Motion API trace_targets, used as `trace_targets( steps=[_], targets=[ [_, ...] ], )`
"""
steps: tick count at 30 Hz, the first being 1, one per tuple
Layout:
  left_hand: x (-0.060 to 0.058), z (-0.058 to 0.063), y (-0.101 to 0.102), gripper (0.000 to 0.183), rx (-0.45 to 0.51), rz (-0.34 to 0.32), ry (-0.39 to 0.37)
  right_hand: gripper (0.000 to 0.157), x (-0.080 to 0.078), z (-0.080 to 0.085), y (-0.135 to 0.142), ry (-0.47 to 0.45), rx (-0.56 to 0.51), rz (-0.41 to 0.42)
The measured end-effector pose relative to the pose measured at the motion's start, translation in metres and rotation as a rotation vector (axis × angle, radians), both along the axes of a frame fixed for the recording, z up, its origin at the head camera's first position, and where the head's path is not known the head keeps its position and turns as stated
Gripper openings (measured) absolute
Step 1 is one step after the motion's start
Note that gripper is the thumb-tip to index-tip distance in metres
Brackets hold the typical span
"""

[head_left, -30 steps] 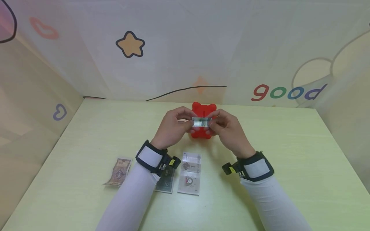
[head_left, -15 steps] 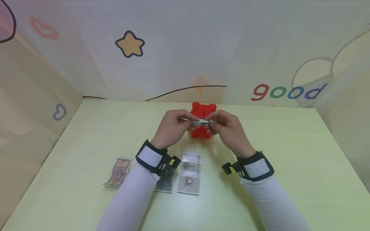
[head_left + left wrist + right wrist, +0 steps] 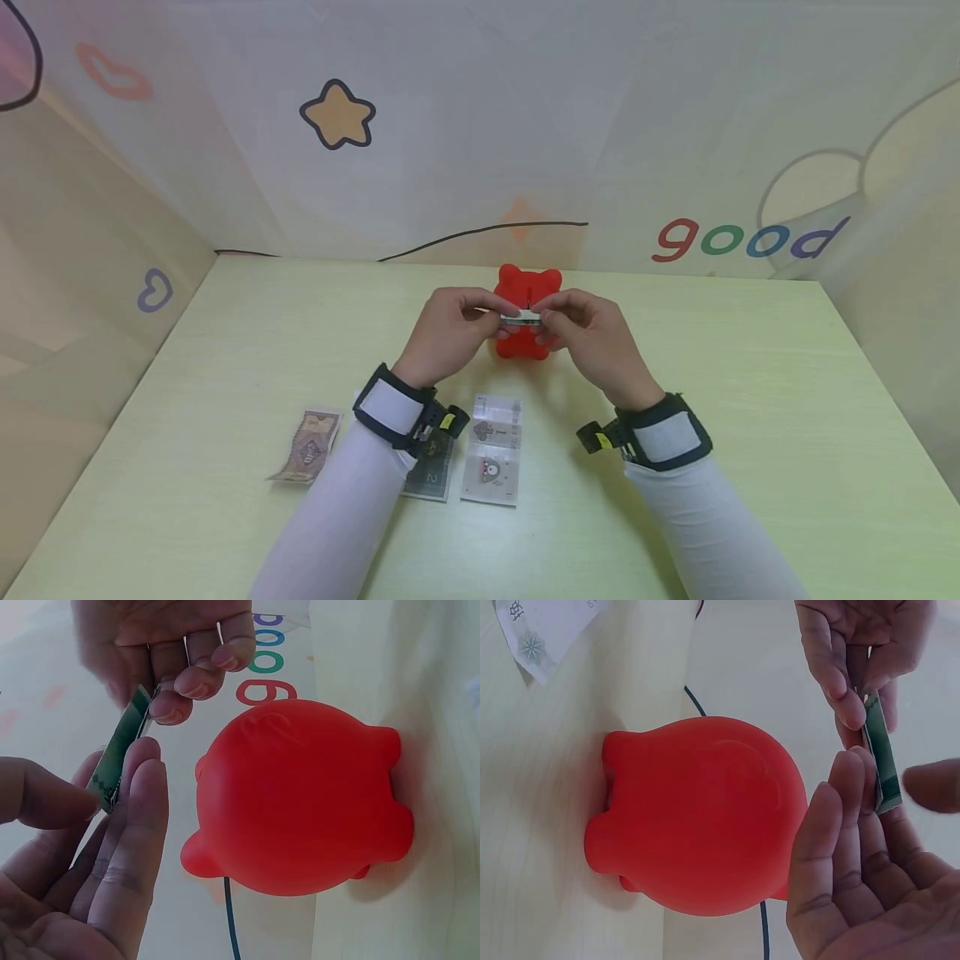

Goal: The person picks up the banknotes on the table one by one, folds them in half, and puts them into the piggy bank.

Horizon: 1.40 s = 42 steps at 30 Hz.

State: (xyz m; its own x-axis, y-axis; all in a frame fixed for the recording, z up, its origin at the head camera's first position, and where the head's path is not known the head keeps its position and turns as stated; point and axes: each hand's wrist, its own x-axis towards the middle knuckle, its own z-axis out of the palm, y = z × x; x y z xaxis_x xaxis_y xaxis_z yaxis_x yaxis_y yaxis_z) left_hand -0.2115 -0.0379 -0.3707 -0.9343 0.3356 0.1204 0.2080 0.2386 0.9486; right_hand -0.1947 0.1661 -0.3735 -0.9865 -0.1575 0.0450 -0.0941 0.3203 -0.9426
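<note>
A green banknote (image 3: 521, 317), folded into a narrow strip, is held level between both hands. My left hand (image 3: 450, 333) pinches its left end between thumb and fingers. At the other end, my right hand (image 3: 600, 342) has its fingers behind the strip; in the right wrist view that thumb is lifted a little off the banknote (image 3: 883, 754). Just beyond and below the hands stands a red piggy bank (image 3: 522, 287) with a dark slot in its top. Its round body (image 3: 292, 799) is apart from the hands in the left wrist view.
On the table (image 3: 750, 417), nearer the person, lie a curled brown banknote (image 3: 311, 446), a dark green banknote (image 3: 431, 471) partly under the left forearm, and a pale creased banknote (image 3: 492, 454). A printed cloth backdrop (image 3: 465, 125) rises behind the table.
The green banknote has gone from a wider, flat face showing to a narrower strip, folded between the fingers. The hands have barely shifted; the piggy bank and other banknotes stay put.
</note>
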Motion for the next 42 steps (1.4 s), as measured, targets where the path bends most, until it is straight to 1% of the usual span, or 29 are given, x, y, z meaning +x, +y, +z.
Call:
trace_targets(
  steps=[8,12,15,22,26,29,32,35,42],
  targets=[
    [0.0008,0.0003,-0.0001,0.023,-0.015,-0.012,0.016,0.019,0.0005,0.0010,0.0006,0.025,-0.025,-0.007],
    [0.0005,-0.0001,0.0000,0.029,-0.028,-0.033,0.042,0.019,0.0005,0.0018,0.0005,0.041,-0.015,-0.012],
    [0.0005,0.0001,0.0006,0.030,-0.044,-0.034,0.056,0.020,0.0009,0.0023,0.0000,0.050,-0.005,-0.019],
    [0.0021,0.0013,0.0018,0.028,-0.070,-0.007,0.019,0.021,0.0018,0.0030,-0.0006,0.055,0.013,-0.030],
    [0.0028,0.0011,0.0022,0.026,-0.052,-0.009,0.001,0.021,0.0010,0.0019,0.0002,0.075,0.034,-0.034],
    [0.0026,0.0002,0.0024,0.026,-0.018,-0.024,-0.012,0.020,0.0001,0.0009,0.0007,0.086,0.046,-0.043],
    [0.0021,-0.0011,0.0026,0.025,0.006,-0.033,-0.023,0.021,-0.0001,0.0005,0.0006,0.084,0.050,-0.046],
    [0.0018,-0.0018,0.0028,0.024,0.011,-0.027,-0.027,0.021,-0.0001,0.0007,0.0004,0.077,0.045,-0.042],
    [0.0014,-0.0014,0.0026,0.022,0.019,-0.003,-0.018,0.034,0.0002,0.0018,0.0011,0.053,0.052,-0.025]
  ],
)
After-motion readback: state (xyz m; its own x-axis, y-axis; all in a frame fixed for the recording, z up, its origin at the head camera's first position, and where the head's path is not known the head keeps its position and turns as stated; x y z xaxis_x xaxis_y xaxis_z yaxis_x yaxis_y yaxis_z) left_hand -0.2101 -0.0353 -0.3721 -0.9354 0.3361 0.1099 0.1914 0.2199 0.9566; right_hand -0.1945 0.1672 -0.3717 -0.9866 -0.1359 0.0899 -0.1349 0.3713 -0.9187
